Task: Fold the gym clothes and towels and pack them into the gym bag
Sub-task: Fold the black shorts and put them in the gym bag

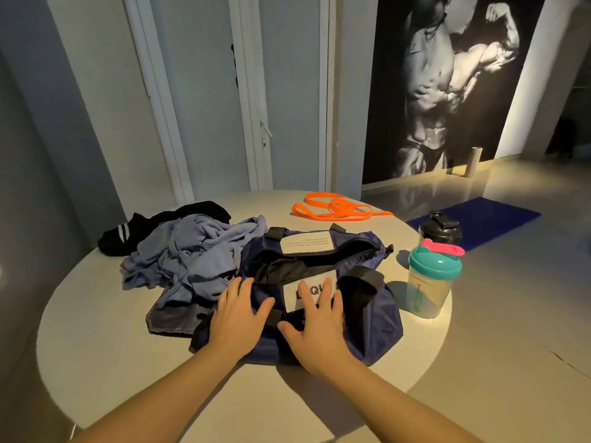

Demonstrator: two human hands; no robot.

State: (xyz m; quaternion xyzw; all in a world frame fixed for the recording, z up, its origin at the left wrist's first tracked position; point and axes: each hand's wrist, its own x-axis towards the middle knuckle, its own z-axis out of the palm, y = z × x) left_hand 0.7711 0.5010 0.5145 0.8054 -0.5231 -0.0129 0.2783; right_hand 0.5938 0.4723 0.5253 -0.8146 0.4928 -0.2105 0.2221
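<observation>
A navy gym bag [367, 318] with black straps and white labels lies unzipped in the middle of the round white table [105, 346]. My left hand [238, 314] rests flat on the bag's near left side, fingers spread. My right hand [315, 327] lies flat on its front, partly covering the white label. To the left of the bag sits a crumpled heap of lavender-blue cloth [188, 254]. Behind that heap lies a black garment with white stripes [128, 235].
An orange resistance band [332, 210] lies at the table's far side. Two shaker bottles stand to the right of the bag: a clear one with a teal lid [431, 282] and a black one [443, 230]. A blue mat [486, 219] lies on the floor beyond.
</observation>
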